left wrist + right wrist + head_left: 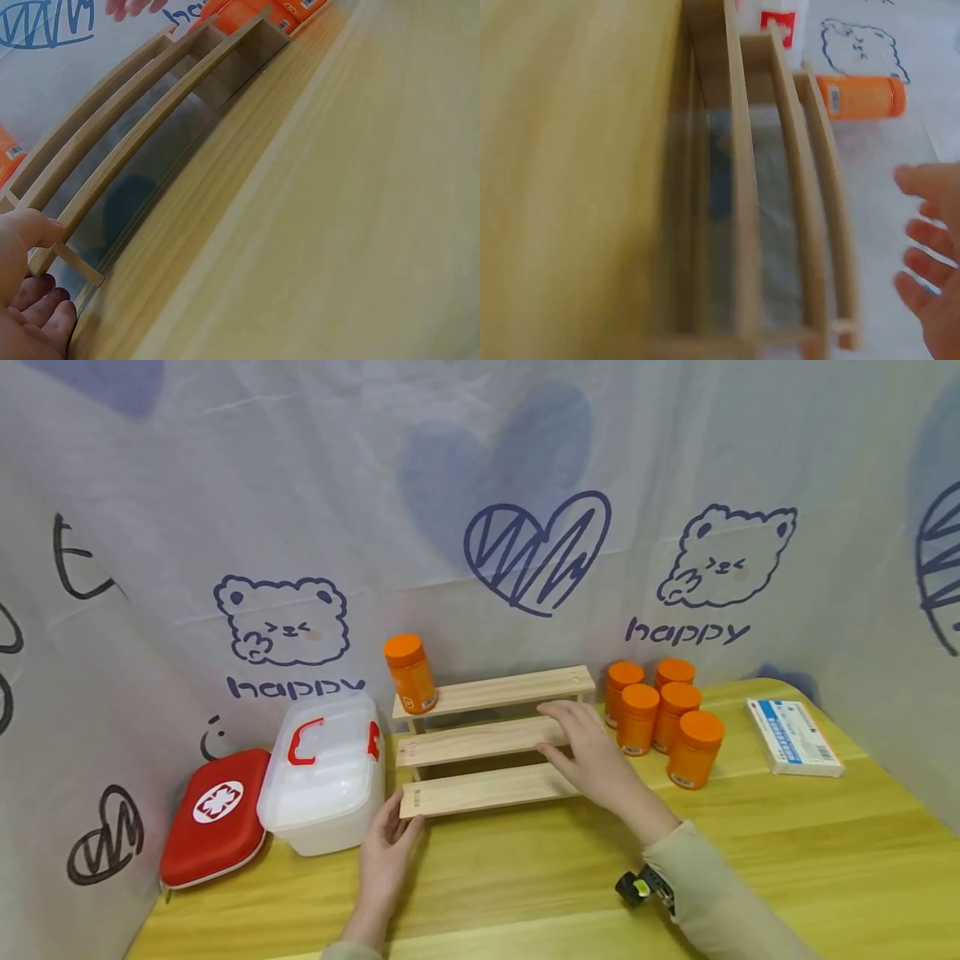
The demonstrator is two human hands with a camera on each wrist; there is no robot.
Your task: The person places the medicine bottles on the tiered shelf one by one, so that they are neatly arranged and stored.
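Observation:
A three-step wooden display rack stands on the table. At its front left corner my left hand holds the end of the lowest step. The left wrist view shows the thumb over that end and the other fingers curled beside it. My right hand is over the rack's right part, fingers spread and holding nothing; it shows apart from the wood in the right wrist view. One orange bottle stands upright on the top step's left end.
Several orange bottles cluster right of the rack, with a blue-and-white box farther right. Left of the rack are a white lidded box with a red handle and a red first-aid case. A printed cloth hangs behind.

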